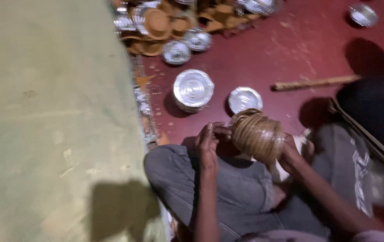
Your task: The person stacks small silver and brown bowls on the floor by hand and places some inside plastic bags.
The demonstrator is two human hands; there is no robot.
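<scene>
I sit on a dark red floor with my grey-trousered knees in view. My right hand (293,150) grips a thick stack of brown paper bowls (257,134), held on its side over my lap. At the stack's left rim my left hand (210,139) has its fingers pinched on the edge. A white cloth or paper scrap (302,143) shows behind my right hand. The frame is blurred, so whether a single bowl is being peeled off is unclear.
Stacks of silver foil bowls (193,88) (245,98) stand on the red floor (290,49) just ahead. More silver and brown bowls (156,22) are heaped at the top. A wooden stick (315,82) lies to the right. A pale green wall (44,112) fills the left. A dark bag (376,112) sits at right.
</scene>
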